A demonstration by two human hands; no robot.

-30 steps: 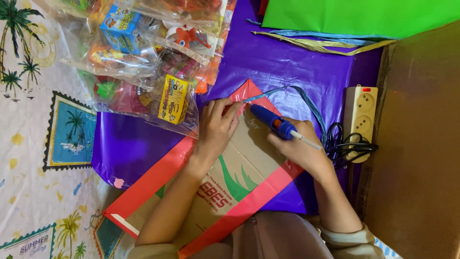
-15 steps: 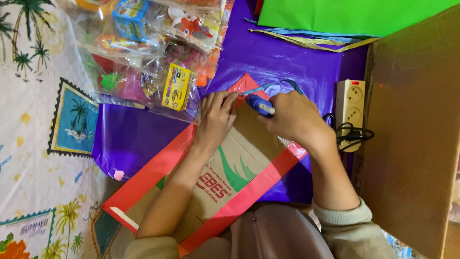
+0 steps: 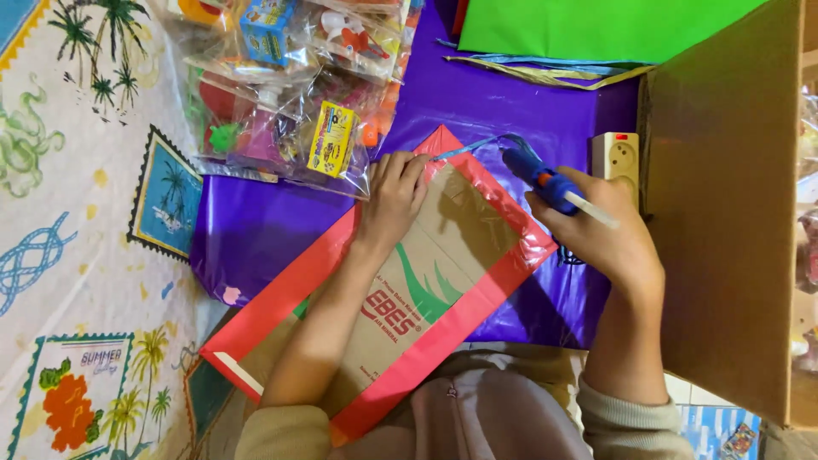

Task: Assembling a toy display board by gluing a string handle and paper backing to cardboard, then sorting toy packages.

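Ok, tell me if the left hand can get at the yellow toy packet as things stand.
Probably yes. The left hand presses the red-edged cardboard right beside the clear bags, and the yellow toy packet lies just past its fingertips with nothing between; it sits inside a clear bag, though. The right hand holds the glue gun.

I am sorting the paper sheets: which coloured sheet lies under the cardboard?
The purple sheet; the cardboard rests on it, while the green sheet lies apart at the top.

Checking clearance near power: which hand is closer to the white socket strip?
Right. The right hand, holding the blue glue gun, sits just beside the socket strip; the left hand presses the cardboard panel, farther away.
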